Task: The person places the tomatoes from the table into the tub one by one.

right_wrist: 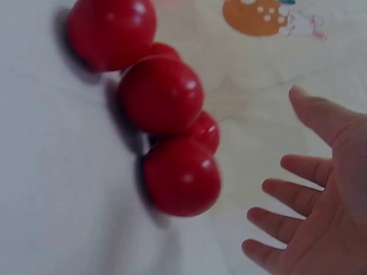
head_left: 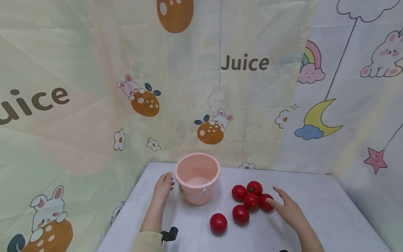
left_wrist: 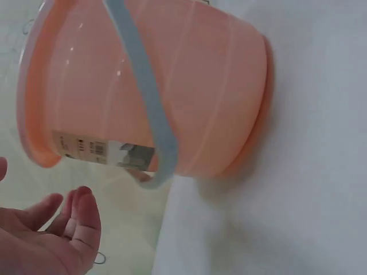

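Observation:
A pink bucket [head_left: 196, 196] with a pale bar handle [left_wrist: 150, 97] stands upright toward the back of the table. Just left of its rim is my left hand [head_left: 163, 185], fingers loosely bent and holding nothing. In the left wrist view a gap shows between the fingertips [left_wrist: 86, 197] and the bucket's wall. Several round, glossy red tomatoes [head_left: 251, 202] lie right of the bucket, most of them bunched together. My right hand [head_left: 288, 210] hovers at the right side of the bunch, thumb and fingers spread, with nothing in it. The right wrist view shows it apart from the nearest tomato [right_wrist: 182, 176].
One tomato [head_left: 218, 224] lies by itself nearer the front, below the bucket. The white table [head_left: 315, 196] meets printed cloth walls [head_left: 245, 105] at the back and both sides. A small black device [head_left: 170, 234] sits at my left wrist.

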The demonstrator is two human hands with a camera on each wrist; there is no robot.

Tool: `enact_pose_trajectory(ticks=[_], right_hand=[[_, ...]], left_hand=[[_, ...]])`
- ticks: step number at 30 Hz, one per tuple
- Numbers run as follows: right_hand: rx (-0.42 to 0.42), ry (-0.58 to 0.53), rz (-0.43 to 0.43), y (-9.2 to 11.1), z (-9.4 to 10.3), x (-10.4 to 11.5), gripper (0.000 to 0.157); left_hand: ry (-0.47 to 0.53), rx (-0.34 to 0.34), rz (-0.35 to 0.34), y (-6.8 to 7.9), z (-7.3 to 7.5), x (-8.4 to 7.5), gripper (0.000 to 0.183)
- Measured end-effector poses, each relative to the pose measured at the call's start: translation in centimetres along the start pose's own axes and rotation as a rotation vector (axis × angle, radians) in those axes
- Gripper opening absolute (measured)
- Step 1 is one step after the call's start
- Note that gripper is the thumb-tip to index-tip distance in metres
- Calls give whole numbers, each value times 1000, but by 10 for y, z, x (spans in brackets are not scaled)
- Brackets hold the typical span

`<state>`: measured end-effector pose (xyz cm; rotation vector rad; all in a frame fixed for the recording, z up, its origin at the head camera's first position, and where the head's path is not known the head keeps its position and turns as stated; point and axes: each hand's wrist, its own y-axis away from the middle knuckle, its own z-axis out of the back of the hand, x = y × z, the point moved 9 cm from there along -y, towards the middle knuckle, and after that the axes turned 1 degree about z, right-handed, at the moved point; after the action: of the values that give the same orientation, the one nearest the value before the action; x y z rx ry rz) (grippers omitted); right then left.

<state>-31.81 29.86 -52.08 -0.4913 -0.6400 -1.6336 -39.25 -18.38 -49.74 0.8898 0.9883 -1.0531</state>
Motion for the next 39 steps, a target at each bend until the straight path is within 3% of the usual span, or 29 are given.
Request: enact_pose_trajectory(ticks=[3, 11, 16, 23, 28, 33, 39], right_hand=[[30, -64, -35, -4, -10, -14, 97], [59, -222, -27, -16, -34, -39, 100], [52, -241, -33, -19, -42, -50, 100], [28, -211, -59, -25, -45, -57, 102], [-7, -156, -69, -28, -44, -60, 101], [-4, -201, -102, -34, -46, -62, 106], [0, -201, -97, -39, -50, -63, 105]], left_hand=[[65, 7, 45, -2, -5, 10, 66], [164, 57, 55, -3, -17, 13, 53], [224, 107, 43, -5, -23, 11, 47], [403, 139, 47, -5, -27, 12, 38], [424, 139, 68, -6, -29, 13, 41], [416, 135, 79, -10, -30, 15, 48], [423, 139, 81, -10, -30, 17, 39]])
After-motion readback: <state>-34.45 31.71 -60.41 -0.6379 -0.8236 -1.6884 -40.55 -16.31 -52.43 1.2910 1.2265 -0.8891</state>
